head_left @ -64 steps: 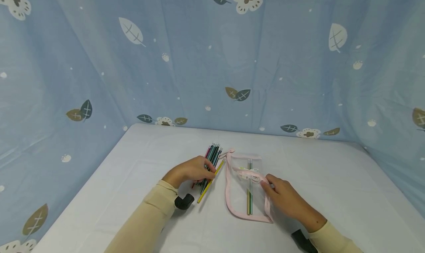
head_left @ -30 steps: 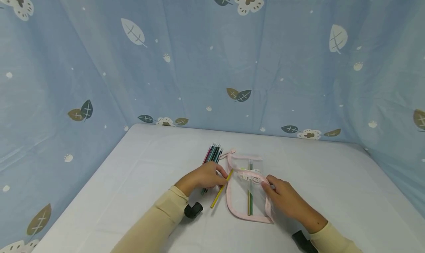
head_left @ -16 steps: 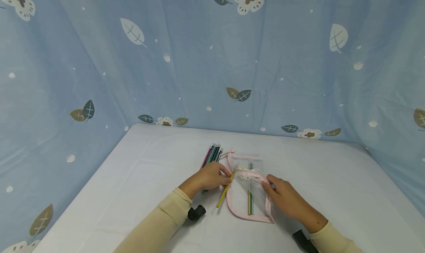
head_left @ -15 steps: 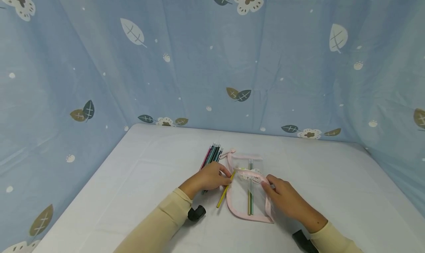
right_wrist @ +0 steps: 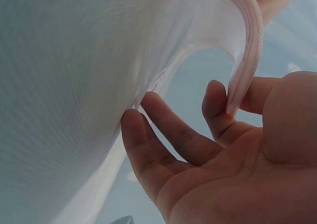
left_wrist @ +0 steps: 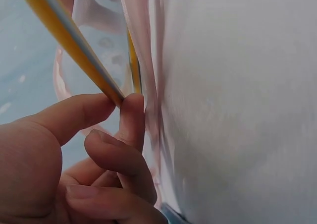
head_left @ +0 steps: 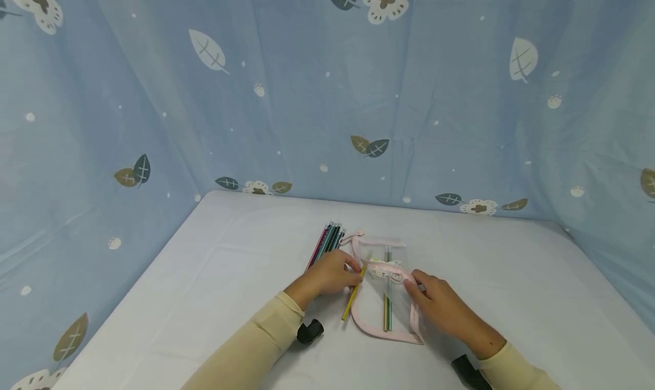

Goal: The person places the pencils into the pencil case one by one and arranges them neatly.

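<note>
My left hand [head_left: 335, 273] pinches a yellow pencil [head_left: 352, 302] between thumb and index finger. The pencil slants, its far end at the mouth of a clear pencil pouch [head_left: 370, 326] with pink trim. In the left wrist view the yellow pencil [left_wrist: 74, 45] rises from the fingertips, its flat end up. My right hand [head_left: 440, 302] pinches the pouch's pink edge and lifts that upper layer; in the right wrist view the trim [right_wrist: 246, 50] sits between thumb and index finger, with the other fingers extended. Two pencils [head_left: 387, 313] lie lengthwise inside the pouch.
A bundle of several dark pencils and a pinkish-red one [head_left: 327, 242] lies beyond my left hand, partly hidden by it. The pouch's pink zipper pull [head_left: 353, 236] points left. Behind the white table [head_left: 245, 231] hangs a blue curtain [head_left: 307, 94] printed with leaves and flowers.
My left hand has carried the yellow pencil right, from beside the bundle to the pouch's mouth, where its far end now overlaps the opening. My right hand keeps its hold on the edge.
</note>
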`<control>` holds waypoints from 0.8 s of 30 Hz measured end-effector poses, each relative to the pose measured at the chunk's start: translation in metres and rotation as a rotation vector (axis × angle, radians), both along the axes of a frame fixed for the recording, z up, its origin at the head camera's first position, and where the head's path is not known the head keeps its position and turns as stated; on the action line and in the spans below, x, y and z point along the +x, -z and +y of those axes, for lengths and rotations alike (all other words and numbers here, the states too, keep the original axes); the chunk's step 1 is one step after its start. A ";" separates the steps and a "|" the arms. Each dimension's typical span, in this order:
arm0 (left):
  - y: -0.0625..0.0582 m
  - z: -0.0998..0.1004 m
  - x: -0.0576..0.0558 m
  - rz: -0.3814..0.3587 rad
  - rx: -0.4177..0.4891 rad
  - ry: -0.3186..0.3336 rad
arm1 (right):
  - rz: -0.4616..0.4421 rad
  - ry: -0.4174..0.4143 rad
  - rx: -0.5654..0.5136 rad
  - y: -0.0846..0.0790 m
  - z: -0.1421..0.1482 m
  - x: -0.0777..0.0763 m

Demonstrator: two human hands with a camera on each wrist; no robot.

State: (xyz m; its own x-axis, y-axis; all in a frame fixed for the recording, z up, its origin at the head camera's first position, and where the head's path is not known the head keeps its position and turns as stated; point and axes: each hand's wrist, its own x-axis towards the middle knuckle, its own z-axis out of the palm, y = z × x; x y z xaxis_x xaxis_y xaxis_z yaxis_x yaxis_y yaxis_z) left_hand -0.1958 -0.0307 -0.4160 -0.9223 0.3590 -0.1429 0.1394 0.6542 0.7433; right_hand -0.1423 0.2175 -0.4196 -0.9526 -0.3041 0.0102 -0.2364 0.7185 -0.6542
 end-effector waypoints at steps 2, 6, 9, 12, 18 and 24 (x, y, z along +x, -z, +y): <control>0.001 0.001 0.000 0.002 -0.004 -0.001 | 0.000 -0.005 0.000 0.001 0.000 -0.001; 0.004 0.007 -0.002 0.018 -0.010 0.010 | -0.009 0.000 -0.003 0.001 0.000 -0.001; 0.005 0.012 -0.003 0.029 -0.018 0.014 | -0.021 0.005 -0.007 -0.001 0.001 -0.001; 0.005 0.015 -0.003 0.028 -0.034 0.011 | -0.023 -0.001 -0.011 -0.001 0.001 -0.001; 0.005 0.022 -0.003 0.006 -0.021 -0.007 | -0.019 -0.009 -0.018 0.001 0.003 -0.003; 0.006 0.028 -0.002 -0.025 0.005 -0.021 | -0.027 -0.004 -0.025 0.002 0.004 -0.003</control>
State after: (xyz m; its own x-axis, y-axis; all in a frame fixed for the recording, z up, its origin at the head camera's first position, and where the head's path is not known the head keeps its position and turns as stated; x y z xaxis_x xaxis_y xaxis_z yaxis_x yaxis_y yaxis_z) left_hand -0.1983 -0.0022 -0.4224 -0.9259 0.3403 -0.1641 0.1073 0.6534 0.7494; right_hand -0.1457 0.2216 -0.4213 -0.9514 -0.3078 -0.0081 -0.2210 0.7008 -0.6782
